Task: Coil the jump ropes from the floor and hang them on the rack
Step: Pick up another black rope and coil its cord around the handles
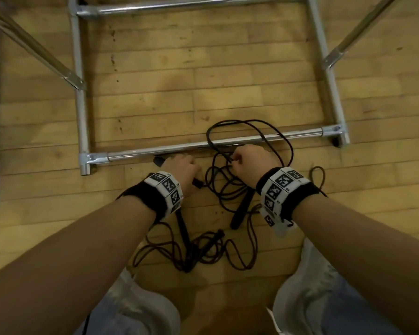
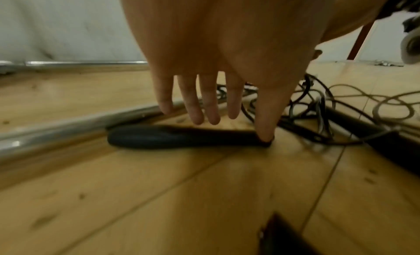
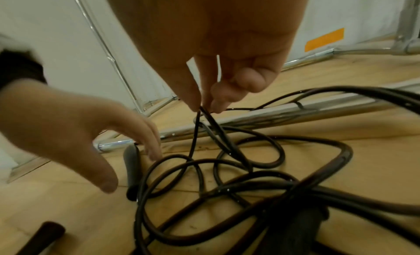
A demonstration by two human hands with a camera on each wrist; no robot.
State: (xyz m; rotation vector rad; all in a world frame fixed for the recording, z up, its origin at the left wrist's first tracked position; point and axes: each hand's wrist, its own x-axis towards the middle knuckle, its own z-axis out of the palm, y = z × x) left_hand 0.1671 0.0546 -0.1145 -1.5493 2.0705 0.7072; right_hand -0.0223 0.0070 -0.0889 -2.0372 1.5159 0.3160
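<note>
Both our hands are low over the wooden floor (image 1: pixel 155 112). Our right hand (image 1: pixel 252 163) pinches a loop of dark jump rope cord (image 3: pixel 205 118) between thumb and fingertips — the strand rises off the tangle of jump ropes (image 1: pixel 225 189) beneath it. Our left hand (image 1: pixel 182 169) is spread, fingers straight, thumb tip touching a black handle (image 2: pixel 181 138) lying just beside the chrome rack (image 1: pixel 228 141) bar — beyond both hands.

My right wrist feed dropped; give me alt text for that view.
The right hand pinches a loop of black rope cord above the tangle on the wooden floor. The left hand reaches, fingers open, over a black handle beside the chrome rack bar.
</note>
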